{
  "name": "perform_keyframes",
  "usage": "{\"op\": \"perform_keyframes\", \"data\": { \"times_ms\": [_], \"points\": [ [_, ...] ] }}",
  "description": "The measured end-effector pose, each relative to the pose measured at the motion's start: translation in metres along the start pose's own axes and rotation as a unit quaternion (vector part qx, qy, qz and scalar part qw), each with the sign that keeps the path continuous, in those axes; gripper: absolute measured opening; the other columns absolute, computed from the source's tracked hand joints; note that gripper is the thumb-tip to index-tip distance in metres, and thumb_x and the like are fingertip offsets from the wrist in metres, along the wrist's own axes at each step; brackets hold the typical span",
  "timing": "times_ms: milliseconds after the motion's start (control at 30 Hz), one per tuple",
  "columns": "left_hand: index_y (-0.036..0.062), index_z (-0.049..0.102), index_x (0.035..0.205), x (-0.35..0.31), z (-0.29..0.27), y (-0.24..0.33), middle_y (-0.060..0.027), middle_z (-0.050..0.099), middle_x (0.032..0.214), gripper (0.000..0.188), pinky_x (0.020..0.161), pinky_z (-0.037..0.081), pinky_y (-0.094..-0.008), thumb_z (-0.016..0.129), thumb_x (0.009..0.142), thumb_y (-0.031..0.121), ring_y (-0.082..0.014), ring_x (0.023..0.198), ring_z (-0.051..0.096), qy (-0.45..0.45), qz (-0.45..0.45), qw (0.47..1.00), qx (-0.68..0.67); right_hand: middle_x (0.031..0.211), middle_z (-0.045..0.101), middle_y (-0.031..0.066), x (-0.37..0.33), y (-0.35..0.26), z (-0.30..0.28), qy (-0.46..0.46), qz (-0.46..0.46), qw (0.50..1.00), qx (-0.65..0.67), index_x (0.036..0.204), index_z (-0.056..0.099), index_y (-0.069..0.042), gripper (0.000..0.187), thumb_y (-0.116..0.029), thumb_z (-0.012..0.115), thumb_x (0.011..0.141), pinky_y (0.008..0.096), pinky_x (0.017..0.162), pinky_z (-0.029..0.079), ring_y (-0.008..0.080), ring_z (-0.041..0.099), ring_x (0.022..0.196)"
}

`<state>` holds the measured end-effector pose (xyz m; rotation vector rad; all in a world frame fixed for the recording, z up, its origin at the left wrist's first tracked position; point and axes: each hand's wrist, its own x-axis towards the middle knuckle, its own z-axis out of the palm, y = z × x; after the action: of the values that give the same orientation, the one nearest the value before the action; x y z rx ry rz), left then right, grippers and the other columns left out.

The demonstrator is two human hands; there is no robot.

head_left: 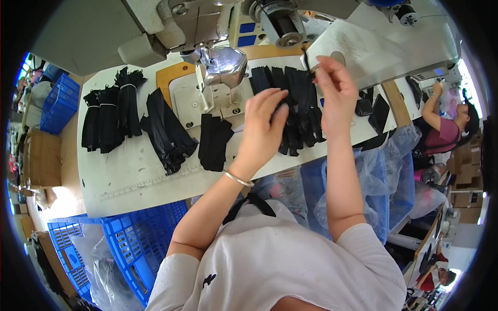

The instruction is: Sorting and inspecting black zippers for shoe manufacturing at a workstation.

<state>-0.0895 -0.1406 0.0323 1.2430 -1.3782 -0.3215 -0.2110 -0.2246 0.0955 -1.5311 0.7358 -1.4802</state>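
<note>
A loose row of black zippers (306,106) lies on the white sewing table, right of the machine's needle area. My left hand (263,127), with a bangle on its wrist, rests at the left side of these zippers; a gap shows between its thumb and bent fingers. Over their far right end, my right hand (337,93) pinches a thin black strip (307,59) between thumb and fingertips. Whether that strip belongs to one of the zippers is hard to see. Left of my hands lie short black fabric pieces (213,142) and a loose bunch of black zippers (167,132).
Tied zipper bundles (106,119) lie at the table's left. The sewing machine (220,67) stands at the far side, its metal arm cover (384,44) at right. A blue crate (119,249) is below left; plastic-lined blue bins (384,181) are at right. A co-worker (448,127) sits beyond.
</note>
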Motion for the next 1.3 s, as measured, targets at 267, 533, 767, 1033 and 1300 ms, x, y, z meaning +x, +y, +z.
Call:
{"op": "perform_keyframes", "data": {
  "times_ms": [267,533,767,1033,1300],
  "points": [
    [0.0011,0.052,0.067,-0.012,-0.015,0.032,0.0019,0.046,0.053,0.034,0.039,0.034,-0.0221,0.060,0.092,0.021,-0.0034,0.044,0.044,0.049,-0.326,0.868,-0.372,0.097,0.058,0.0038,-0.089,0.005,0.006,-0.132,0.057,0.989,-0.039,0.102,0.062,-0.002,0.026,0.006,0.065,0.078,0.0231,0.080,0.045,0.0104,0.056,0.086],
    [0.0039,0.038,0.060,-0.027,-0.036,0.012,0.0047,0.032,0.053,0.042,0.043,0.022,-0.0247,0.062,0.091,0.019,-0.0037,0.052,0.026,0.175,-0.288,0.901,-0.273,0.090,0.062,0.0055,-0.092,-0.015,-0.005,-0.300,0.127,0.937,-0.126,0.082,0.069,0.000,0.010,0.006,0.066,0.075,0.0209,0.070,0.043,0.0105,0.057,0.080],
    [0.0018,0.052,0.072,-0.051,-0.089,0.026,-0.0058,0.046,0.071,0.023,0.055,0.040,-0.0321,0.068,0.083,0.014,-0.0168,0.062,0.048,-0.022,-0.200,0.978,0.061,0.082,0.059,0.0033,-0.109,-0.023,-0.007,-0.284,0.222,0.931,-0.055,0.093,0.068,-0.001,0.015,0.001,0.068,0.078,0.0215,0.062,0.042,0.0084,0.052,0.070],
    [-0.0005,0.055,0.092,-0.072,-0.111,0.005,-0.0136,0.053,0.086,0.023,0.070,0.046,-0.0392,0.069,0.075,0.005,-0.0323,0.080,0.056,-0.059,-0.161,0.936,0.307,0.088,0.064,0.0029,-0.133,0.004,-0.017,-0.323,0.354,0.877,0.013,0.096,0.065,0.004,0.017,0.001,0.069,0.079,0.0228,0.066,0.049,0.0098,0.061,0.076],
    [0.0004,0.056,0.087,-0.074,-0.113,-0.001,-0.0137,0.054,0.080,0.021,0.064,0.046,-0.0381,0.071,0.072,0.003,-0.0313,0.072,0.057,-0.045,-0.163,0.940,0.295,0.075,0.066,0.0069,-0.151,-0.003,-0.016,-0.265,0.480,0.836,0.022,0.089,0.065,0.002,0.010,0.000,0.069,0.080,0.0217,0.056,0.050,0.0123,0.065,0.067]
  ]
}}
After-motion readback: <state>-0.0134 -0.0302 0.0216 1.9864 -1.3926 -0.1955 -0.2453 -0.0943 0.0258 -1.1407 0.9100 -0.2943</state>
